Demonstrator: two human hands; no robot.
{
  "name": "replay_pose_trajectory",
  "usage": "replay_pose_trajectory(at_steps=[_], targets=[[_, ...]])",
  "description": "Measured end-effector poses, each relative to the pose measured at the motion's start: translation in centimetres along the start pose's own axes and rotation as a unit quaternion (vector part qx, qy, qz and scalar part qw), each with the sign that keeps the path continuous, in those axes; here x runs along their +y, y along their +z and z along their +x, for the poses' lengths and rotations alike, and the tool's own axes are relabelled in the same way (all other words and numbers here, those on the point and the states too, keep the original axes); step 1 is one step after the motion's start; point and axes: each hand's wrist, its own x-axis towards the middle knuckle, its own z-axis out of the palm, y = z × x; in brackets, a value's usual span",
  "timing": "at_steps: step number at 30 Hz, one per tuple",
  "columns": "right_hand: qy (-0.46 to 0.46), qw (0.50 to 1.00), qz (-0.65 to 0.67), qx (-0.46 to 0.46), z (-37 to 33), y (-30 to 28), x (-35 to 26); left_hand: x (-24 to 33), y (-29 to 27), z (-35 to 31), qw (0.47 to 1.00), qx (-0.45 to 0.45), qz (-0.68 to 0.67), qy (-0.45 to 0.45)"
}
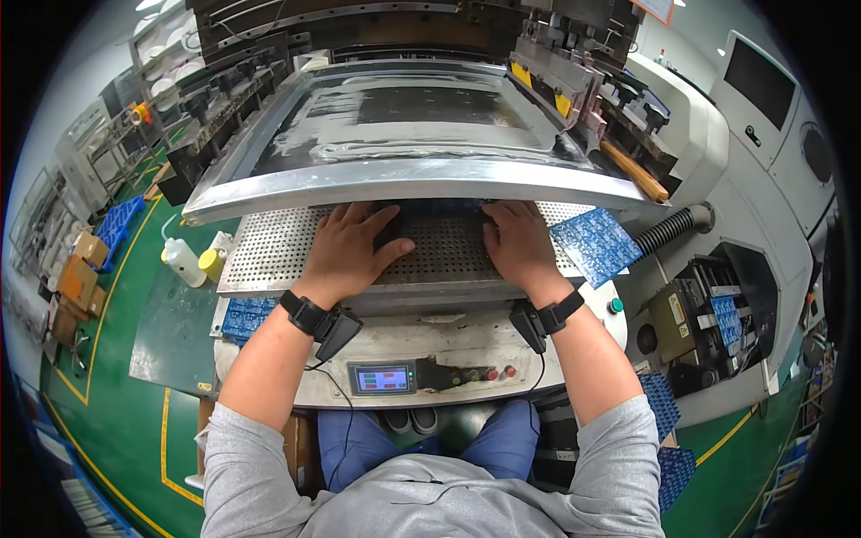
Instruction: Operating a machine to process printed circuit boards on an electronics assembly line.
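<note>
The person's left hand [348, 247] and right hand [517, 244] lie palm down on a perforated grey metal table [269, 255], fingers spread and flat, gripping nothing. Between the 2 hands, touching the fingertips of both, sits a dark rectangular circuit board [441, 235]; its far edge runs under the raised aluminium-framed printing screen [404, 175] that overhangs the knuckles, so part of it is hidden. The left thumb rests on the board's near left corner, and the right thumb lies along its right edge.

Just right of the right hand, a stack of blue rectangular circuit boards [596, 244] lies tilted on the table's corner. Near the left wrist, below the table edge, more blue boards [244, 318] sit in a pile. Below both wrists, a small control panel with a lit screen [383, 378] faces the person. Well to the left of the left hand stand a white plastic bottle [184, 262] and a yellow one [212, 263].
</note>
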Motion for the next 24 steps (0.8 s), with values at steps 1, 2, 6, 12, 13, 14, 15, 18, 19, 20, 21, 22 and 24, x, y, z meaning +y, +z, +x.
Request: replay_pose_trajectory(at_steps=[1, 2, 6, 12, 13, 14, 15, 18, 19, 20, 21, 22, 24], targets=[[0.025, 1.000, -0.010, -0.012, -0.2, -0.5, -0.6, 0.0, -0.4, -0.4, 0.999, 0.002, -0.045, -0.025], [-0.024, 0.999, 0.003, 0.028, -0.8, -1.2, -1.3, -0.2, -0.7, -1.0, 0.995, 0.004, -0.089, -0.048], [-0.076, 0.994, 0.076, -0.018, -7.5, -6.2, -4.2, -2.5, -3.1, -8.4, 0.978, 0.163, -0.050, -0.124], [0.172, 0.882, 0.184, -0.398, -18.7, -9.9, 1.7, -9.4, -4.2, -21.0, 0.904, 0.250, -0.109, -0.329], [0.235, 0.879, 0.129, -0.393, -20.1, -9.6, 3.9, -10.4, -4.0, -21.8, 0.880, 0.182, -0.092, -0.430], [0.227, 0.909, 0.058, -0.344, -21.3, -9.3, 6.5, -11.2, -3.7, -22.1, 0.892, 0.204, -0.090, -0.393], [0.271, 0.918, 0.040, -0.287, -22.2, -8.7, 9.2, -11.8, -3.5, -22.3, 0.918, 0.159, -0.032, -0.362], [0.342, 0.933, -0.024, -0.110, -22.7, -7.2, 17.6, -12.7, -2.9, -20.8, 0.937, 0.086, 0.029, -0.337], [0.376, 0.920, -0.048, -0.098, -22.2, -6.8, 20.1, -13.0, -2.5, -19.8, 0.946, 0.081, 0.039, -0.310], [0.406, 0.908, -0.034, -0.098, -21.7, -6.5, 22.3, -13.3, -2.1, -18.7, 0.959, 0.087, 0.046, -0.266], [0.389, 0.917, -0.074, -0.046, -21.4, -5.7, 23.8, -13.6, -1.8, -17.7, 0.960, 0.084, 0.015, -0.265], [0.400, 0.908, -0.125, -0.005, -21.2, -5.1, 24.8, -13.8, -1.4, -17.1, 0.954, 0.065, 0.011, -0.291], [0.392, 0.879, -0.257, 0.091, -21.1, -2.9, 25.5, -14.5, 0.0, -15.5, 0.974, 0.052, -0.027, -0.220]])
